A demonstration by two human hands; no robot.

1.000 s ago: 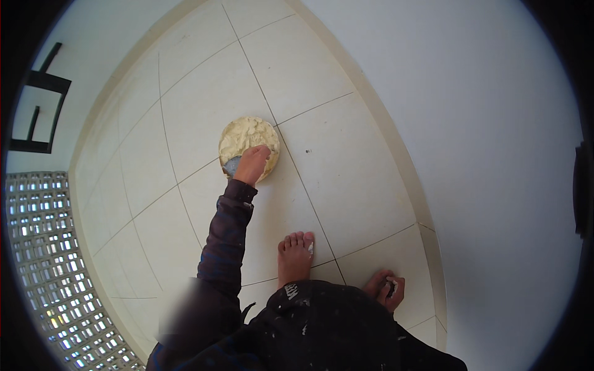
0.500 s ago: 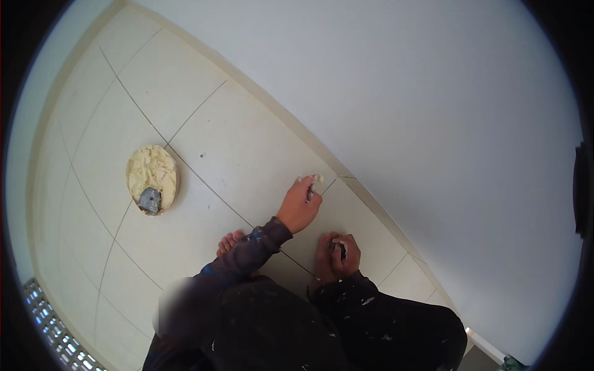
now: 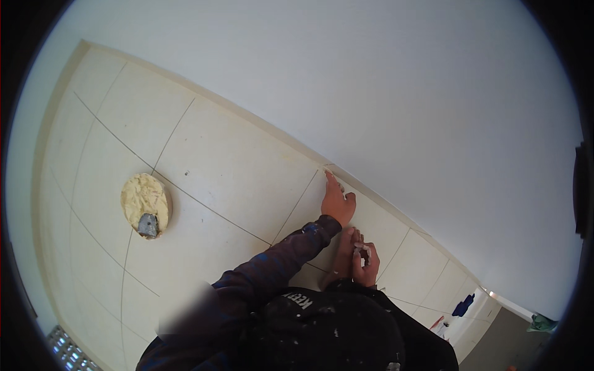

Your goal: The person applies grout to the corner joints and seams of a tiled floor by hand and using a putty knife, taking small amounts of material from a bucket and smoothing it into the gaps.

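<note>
My left hand reaches to the foot of the wall, its pointing finger stretched out against the cream skirting near a tile joint. Its thumb stands apart from the other fingers, and pale paste shows at the fingertips. My right hand is curled beside my bare foot, with whitish paste smeared on its fingers. Whether it holds a lump inside, I cannot make out. Over to the left, a round tub of cream-coloured paste sits on the floor, a grey flat piece lying at its near edge.
Pale floor tiles with dark joints run along the white wall. At the lower right lie a dark blue thing and a thin red-and-white item. A green cloth-like thing is at the far right. A patterned grille shows lower left.
My left hand has moved from above the tiles to the skirting, its finger now stretched out; the dab of paste seen there is no longer plain. The view has shifted, showing more floor at right.
</note>
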